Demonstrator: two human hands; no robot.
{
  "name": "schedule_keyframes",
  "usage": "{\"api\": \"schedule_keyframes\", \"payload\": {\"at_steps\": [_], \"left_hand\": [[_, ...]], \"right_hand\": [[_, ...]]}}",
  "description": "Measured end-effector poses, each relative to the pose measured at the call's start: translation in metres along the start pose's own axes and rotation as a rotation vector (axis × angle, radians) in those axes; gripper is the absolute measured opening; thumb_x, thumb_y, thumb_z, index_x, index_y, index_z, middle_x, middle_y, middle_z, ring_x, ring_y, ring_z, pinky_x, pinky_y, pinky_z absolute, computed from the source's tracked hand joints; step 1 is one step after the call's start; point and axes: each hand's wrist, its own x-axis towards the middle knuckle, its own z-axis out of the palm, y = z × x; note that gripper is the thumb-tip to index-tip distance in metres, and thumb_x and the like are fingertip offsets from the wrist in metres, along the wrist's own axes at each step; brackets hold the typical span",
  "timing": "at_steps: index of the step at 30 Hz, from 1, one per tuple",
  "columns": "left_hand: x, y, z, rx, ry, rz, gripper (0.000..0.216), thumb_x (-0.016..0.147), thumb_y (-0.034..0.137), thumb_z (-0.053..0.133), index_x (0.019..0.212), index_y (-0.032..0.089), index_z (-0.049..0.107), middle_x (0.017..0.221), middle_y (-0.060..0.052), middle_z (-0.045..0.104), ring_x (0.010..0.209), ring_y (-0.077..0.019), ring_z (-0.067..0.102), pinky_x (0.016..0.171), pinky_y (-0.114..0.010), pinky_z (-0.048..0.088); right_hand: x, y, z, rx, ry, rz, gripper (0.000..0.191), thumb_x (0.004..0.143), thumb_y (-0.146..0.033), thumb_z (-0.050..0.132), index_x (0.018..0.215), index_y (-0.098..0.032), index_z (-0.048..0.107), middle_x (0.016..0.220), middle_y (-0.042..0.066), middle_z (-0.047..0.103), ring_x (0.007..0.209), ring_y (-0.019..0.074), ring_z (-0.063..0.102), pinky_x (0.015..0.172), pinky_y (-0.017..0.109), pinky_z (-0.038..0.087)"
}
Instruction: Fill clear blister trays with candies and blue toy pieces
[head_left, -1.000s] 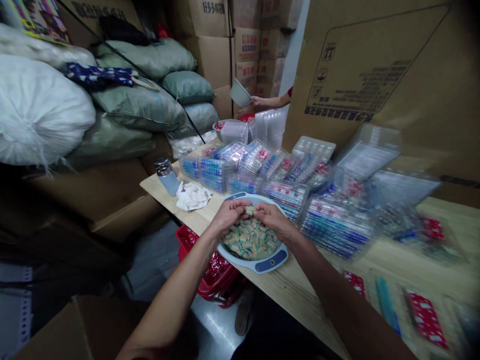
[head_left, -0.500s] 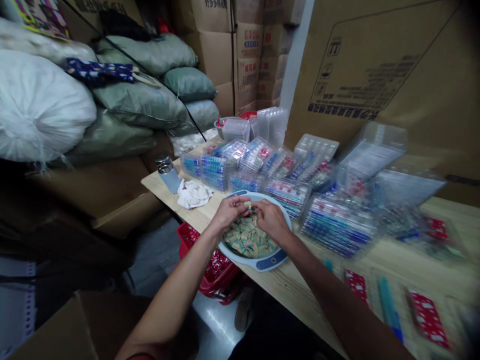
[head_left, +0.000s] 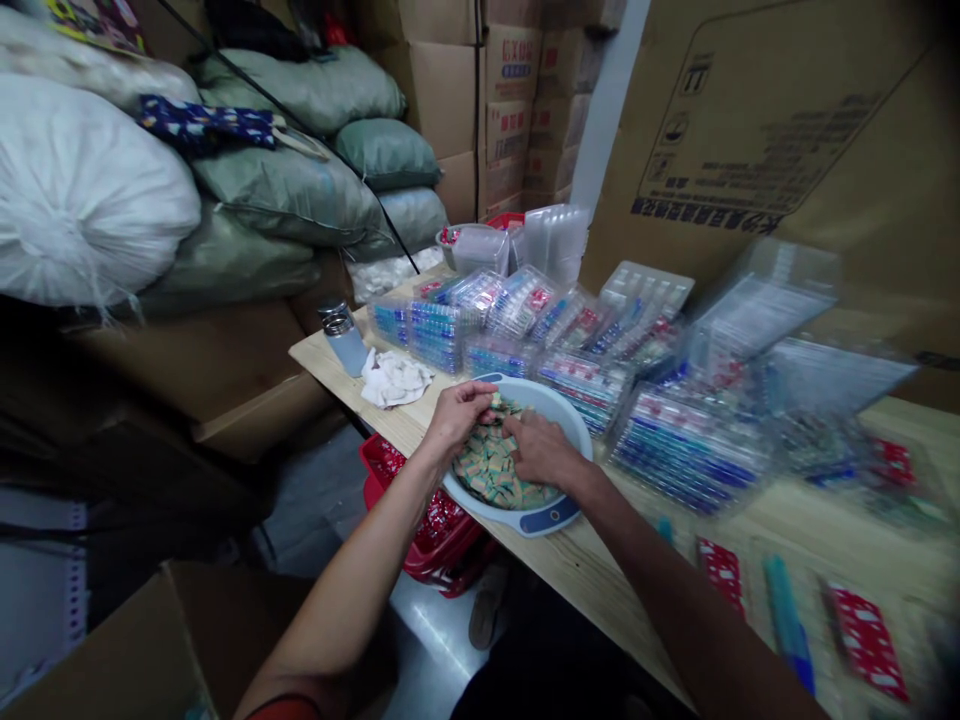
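Note:
A pale blue basin [head_left: 574,410] with dark blue handles stands at the table's front edge. It is filled with small tan-and-green pieces [head_left: 499,475], too small to name exactly. Over its left side, my left hand [head_left: 459,415] pinches at least one such piece [head_left: 496,400] between thumb and fingers. My right hand [head_left: 546,450] is lowered into the basin from the right, its fingers bent together with the tips among the pieces. What those fingertips hold, if anything, is hidden.
Clear plastic packs [head_left: 682,450] with blue and red contents crowd the wooden table [head_left: 600,570] behind and right. A flask [head_left: 343,340] and white cloth [head_left: 394,378] lie left. Below is a red basket [head_left: 442,560]. Sacks [head_left: 292,190] and cartons [head_left: 439,90] are stacked behind.
My right hand has parted from the left hand and dropped onto the pieces. My left hand remains above the basin, still pinching. The whole view has shifted slightly.

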Motion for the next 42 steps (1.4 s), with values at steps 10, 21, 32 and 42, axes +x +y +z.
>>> {"api": "schedule_keyframes", "payload": {"at_steps": [10,21,32,42], "left_hand": [[0.001,-0.002,-0.003,-0.052,0.009,-0.027,0.020,0.071,0.009,0.077,0.091,0.012,0.076,0.067,-0.001,0.069,0.056,-0.0097,0.062,0.059,-0.019,0.051],[0.002,-0.004,0.000,-0.019,-0.069,-0.069,0.017,0.071,0.008,0.078,0.085,0.011,0.070,0.061,0.001,0.065,0.053,-0.0085,0.061,0.056,-0.017,0.048],[-0.006,0.000,0.006,0.064,-0.351,-0.003,0.026,0.074,0.025,0.082,0.097,0.013,0.076,0.068,-0.004,0.071,0.063,-0.0158,0.067,0.068,-0.026,0.053],[0.002,0.003,-0.002,-0.115,-0.070,-0.061,0.039,0.058,0.019,0.092,0.092,0.012,0.076,0.076,-0.005,0.072,0.067,-0.0133,0.067,0.073,-0.024,0.054]], "right_hand": [[0.009,0.013,-0.002,0.169,0.239,0.095,0.019,0.092,-0.017,0.050,0.099,-0.020,0.068,0.086,0.008,0.071,0.081,0.0258,0.064,0.070,0.032,0.038],[0.013,0.020,0.003,0.987,0.244,-0.084,0.046,0.087,-0.034,0.044,0.129,-0.019,0.055,0.069,-0.003,0.061,0.062,0.0184,0.057,0.062,0.029,0.044],[0.019,0.019,0.005,1.016,0.159,0.037,0.067,0.084,-0.028,0.051,0.148,-0.014,0.038,0.061,-0.004,0.060,0.053,0.0186,0.055,0.057,0.030,0.044],[0.006,0.012,-0.001,0.545,0.611,-0.096,0.038,0.089,-0.014,0.042,0.122,-0.019,0.061,0.088,0.005,0.069,0.081,0.0219,0.066,0.079,0.033,0.048]]}}
